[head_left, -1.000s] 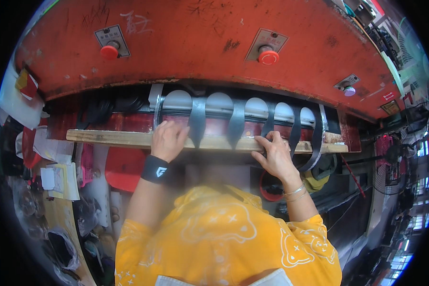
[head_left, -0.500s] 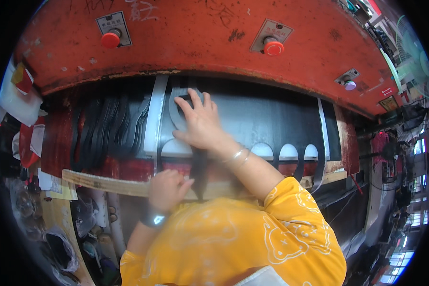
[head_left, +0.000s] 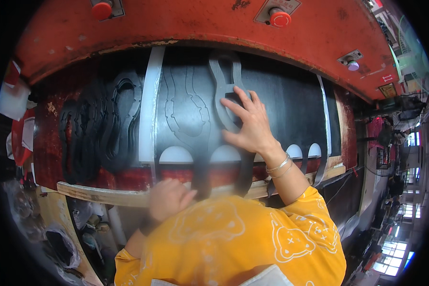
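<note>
My right hand (head_left: 252, 121) grips the near part of a grey sole-shaped cutting die (head_left: 219, 78), fingers spread over its rim. The die stands on a smooth black sheet (head_left: 286, 90). Just left of it, a sole-shaped outline (head_left: 187, 109) is cut into the sheet. Dark strips (head_left: 243, 174) of the sheet hang over the front edge between rounded white gaps. My left hand (head_left: 169, 198) is blurred, its fingers curled by the wooden front rail (head_left: 105, 194); whatever it may hold is hidden.
A red machine front (head_left: 186, 21) with red push buttons (head_left: 280, 18) overhangs the far side. Left of a white strip (head_left: 150, 105), several black sole-shaped outline scraps (head_left: 121, 119) lie on the dark red bed (head_left: 43, 143). Clutter fills the lower left.
My right hand has moved the cutting die rightward, uncovering a cut outline in the black sheet. The view has shifted slightly. My left hand stays near the rail.
</note>
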The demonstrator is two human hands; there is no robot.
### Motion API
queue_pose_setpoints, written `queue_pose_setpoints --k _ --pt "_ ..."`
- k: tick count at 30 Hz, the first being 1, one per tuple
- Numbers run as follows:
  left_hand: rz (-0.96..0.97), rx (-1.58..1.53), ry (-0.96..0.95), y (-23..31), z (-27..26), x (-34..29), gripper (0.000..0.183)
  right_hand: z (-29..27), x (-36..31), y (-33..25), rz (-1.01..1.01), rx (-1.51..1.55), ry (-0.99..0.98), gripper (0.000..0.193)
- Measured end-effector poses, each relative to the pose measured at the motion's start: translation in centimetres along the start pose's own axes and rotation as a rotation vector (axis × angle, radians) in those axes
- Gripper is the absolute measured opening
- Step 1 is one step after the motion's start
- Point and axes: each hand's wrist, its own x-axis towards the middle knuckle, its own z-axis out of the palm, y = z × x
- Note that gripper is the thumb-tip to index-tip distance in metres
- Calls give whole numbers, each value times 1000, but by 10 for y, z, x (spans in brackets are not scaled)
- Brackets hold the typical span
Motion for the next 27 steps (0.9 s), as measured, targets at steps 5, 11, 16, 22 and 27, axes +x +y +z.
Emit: queue_pose_setpoints --k 5,11,16,22,27 --pt "-49 9 16 -3 0 11 22 6 14 11 -63 -32 18 65" --pt "-187 -8 130 -4 8 57 20 -37 42 108 77 216 768 60" --pt "-210 -49 169 -22 4 102 16 -138 71 225 371 -81 1417 67" --pt "-186 70 273 -38 -1 159 21 -158 92 273 433 -17 1341 74" --pt "-248 29 324 -36 -12 191 19 -127 41 223 410 78 1171 70"
